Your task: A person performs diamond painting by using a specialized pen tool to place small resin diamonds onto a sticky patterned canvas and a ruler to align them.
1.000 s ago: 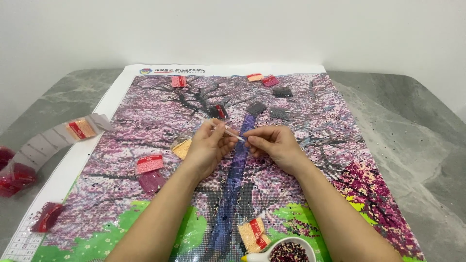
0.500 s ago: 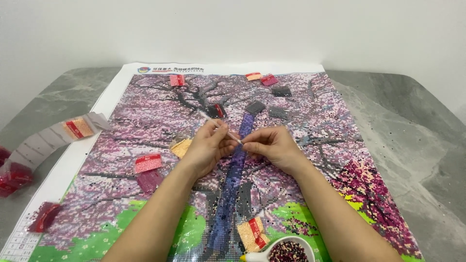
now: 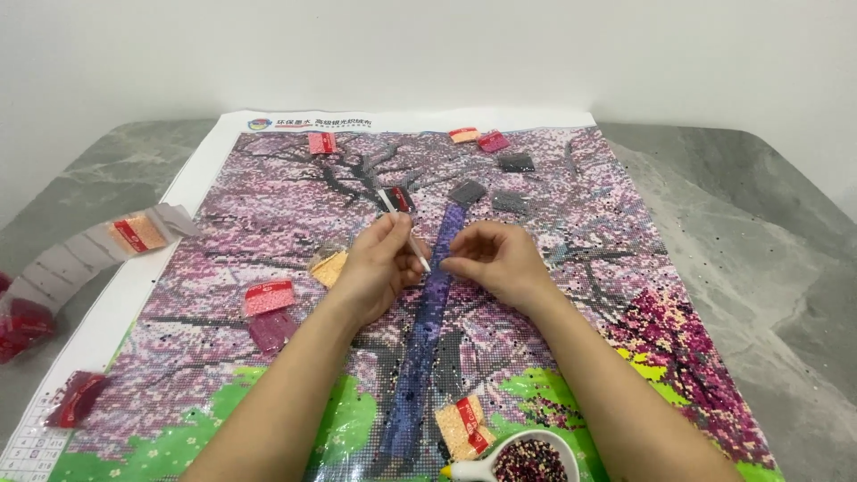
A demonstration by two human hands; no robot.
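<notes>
White pen point(image 3: 416, 251) pinched in our left hand point(image 3: 375, 268); right hand point(image 3: 495, 259) pinches something too tiny to see, tray point(image 3: 527, 457) cut off.

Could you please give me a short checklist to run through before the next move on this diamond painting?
1. Left hand holds the white pen with a firm grip: ok.
2. Right hand rests on the blue strip of the canvas: ok.
3. Bead loaded on the pen tip: cannot tell, too small.
4. White bead tray within reach at the near edge, with dark beads in it: ok.
5. Working area free of clutter: not ok; an orange packet lies beside the left hand.
6. Canvas lying flat on the table: ok.
</notes>
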